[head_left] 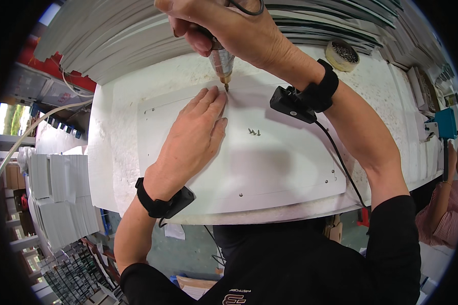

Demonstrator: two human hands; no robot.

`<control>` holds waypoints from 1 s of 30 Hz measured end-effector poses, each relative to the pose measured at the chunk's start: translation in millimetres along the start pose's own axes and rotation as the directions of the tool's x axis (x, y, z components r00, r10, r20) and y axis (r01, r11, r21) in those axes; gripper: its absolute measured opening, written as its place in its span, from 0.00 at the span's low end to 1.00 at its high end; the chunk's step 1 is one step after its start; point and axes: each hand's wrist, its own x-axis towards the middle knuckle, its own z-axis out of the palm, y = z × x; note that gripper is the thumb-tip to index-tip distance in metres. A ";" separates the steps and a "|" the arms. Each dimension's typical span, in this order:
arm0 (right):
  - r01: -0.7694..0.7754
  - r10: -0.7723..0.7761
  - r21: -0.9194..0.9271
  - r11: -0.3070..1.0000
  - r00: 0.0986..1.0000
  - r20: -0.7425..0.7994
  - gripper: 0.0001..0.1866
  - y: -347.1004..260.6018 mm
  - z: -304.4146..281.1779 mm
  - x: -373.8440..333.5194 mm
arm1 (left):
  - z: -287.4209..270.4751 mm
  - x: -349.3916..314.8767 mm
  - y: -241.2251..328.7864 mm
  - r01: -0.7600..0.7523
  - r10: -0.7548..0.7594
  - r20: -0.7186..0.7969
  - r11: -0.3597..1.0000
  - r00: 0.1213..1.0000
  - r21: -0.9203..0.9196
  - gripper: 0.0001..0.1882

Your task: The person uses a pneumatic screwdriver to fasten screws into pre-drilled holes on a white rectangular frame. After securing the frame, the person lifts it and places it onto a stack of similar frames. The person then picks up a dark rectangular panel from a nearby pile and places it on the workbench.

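My right hand (224,25) is wrapped round a power screwdriver (221,61) with a silver barrel and brass-coloured nose. Its bit points down at a screw (226,88) near the far edge of a flat white panel (285,173). My left hand (193,134) lies flat on that panel, fingers stretched out, with the fingertips close beside the bit. A few loose screws (254,132) rest on the panel to the right of my left hand. Other screw heads dot its margins, one screw (240,194) along the near edge.
Stacked white panels (122,40) line the back of the worktable (114,178). A round tub of screws (342,54) stands at the back right. On the right are a teal tool (446,123) and another person's arm (439,203). More stacked boards (61,183) stand at left.
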 end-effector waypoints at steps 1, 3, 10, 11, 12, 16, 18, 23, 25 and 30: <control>-0.017 0.017 -0.012 1.000 1.000 0.000 0.17 -2.5 0.7 0.6 | -1.1 0.0 0.4 -0.007 0.007 0.015 1.000 1.000 0.019 0.27; -0.065 0.065 0.006 0.998 0.998 0.002 0.17 -6.6 2.7 0.7 | -3.2 -0.8 1.7 -0.021 0.018 0.036 0.998 0.999 0.065 0.28; 0.052 -0.072 0.181 0.982 0.992 0.105 0.17 6.6 1.7 -1.5 | -4.7 -6.3 5.0 -0.037 0.025 0.088 0.990 0.996 0.136 0.31; 0.023 -0.041 0.145 0.989 0.992 0.122 0.16 9.6 1.9 -1.5 | -5.2 -6.7 4.9 -0.036 0.023 0.094 0.989 0.995 0.144 0.31; -0.006 -0.009 0.108 0.994 0.991 0.137 0.16 12.7 1.9 -1.9 | -4.5 -7.1 4.4 -0.037 0.023 0.096 0.990 0.995 0.139 0.31; 0.007 -0.015 0.052 0.999 0.987 0.160 0.15 12.8 4.2 -1.1 | -4.9 -5.9 2.6 -0.048 0.035 0.093 0.989 0.995 0.141 0.31; -0.006 -0.006 0.121 0.993 0.995 0.097 0.15 0.7 5.5 -1.5 | -4.8 -4.3 1.7 -0.053 0.043 0.078 0.989 0.996 0.136 0.30; 0.080 -0.075 0.093 0.992 0.996 -0.056 0.20 -45.7 -8.8 -18.1 | -10.9 -8.4 8.6 -0.064 0.065 -0.044 0.998 0.997 0.027 0.23; 0.151 -0.147 0.107 0.983 0.988 -0.051 0.23 -58.7 -21.4 -33.0 | -10.9 -10.1 22.9 -0.039 0.036 -0.030 0.996 0.999 -0.082 0.19; 0.050 0.010 0.367 0.929 0.987 -0.160 0.22 -77.9 -33.2 -61.6 | 3.7 -2.1 41.6 -0.108 0.102 -0.079 0.992 0.992 -0.065 0.11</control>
